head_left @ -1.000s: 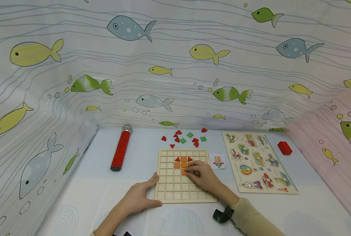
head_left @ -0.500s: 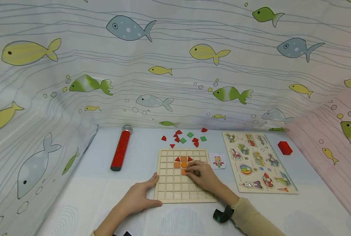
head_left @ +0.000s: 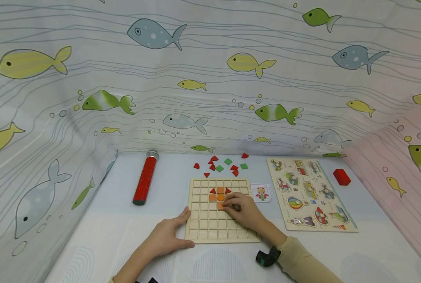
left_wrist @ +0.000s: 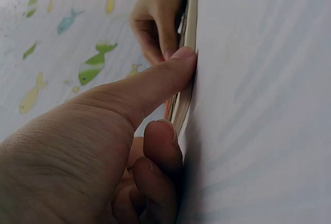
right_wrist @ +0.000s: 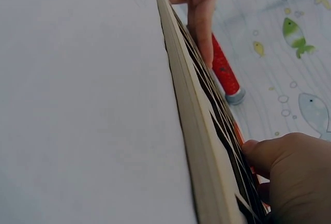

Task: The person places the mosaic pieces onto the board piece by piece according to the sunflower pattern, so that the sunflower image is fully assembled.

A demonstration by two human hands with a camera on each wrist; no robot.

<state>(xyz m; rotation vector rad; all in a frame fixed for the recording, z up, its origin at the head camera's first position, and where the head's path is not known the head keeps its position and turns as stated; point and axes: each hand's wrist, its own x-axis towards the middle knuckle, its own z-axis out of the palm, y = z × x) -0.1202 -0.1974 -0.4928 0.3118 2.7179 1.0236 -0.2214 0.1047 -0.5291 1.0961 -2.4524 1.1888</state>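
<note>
A wooden grid board [head_left: 203, 225] lies flat on the table. My left hand [head_left: 166, 236] braces its near left corner, the straight thumb along the front edge and the index finger along the left edge. In the left wrist view the other fingers [left_wrist: 158, 182] bend beside the board. My right hand [head_left: 245, 210] pinches an orange square [head_left: 220, 206] between thumb and index finger at a cell below the orange disc [head_left: 220, 197]. More orange squares [head_left: 212, 197] and two red triangles [head_left: 212, 191] sit in nearby cells. The right fingers partly cover the pinched square.
Red and green pieces [head_left: 228, 161] lie scattered behind the board. A pattern card [head_left: 261, 193] is at its right, beside a picture puzzle board [head_left: 280, 196] and a red block [head_left: 341, 177]. A red microphone [head_left: 146, 179] lies at the left. Fish-printed cloth [head_left: 210, 98] surrounds the table.
</note>
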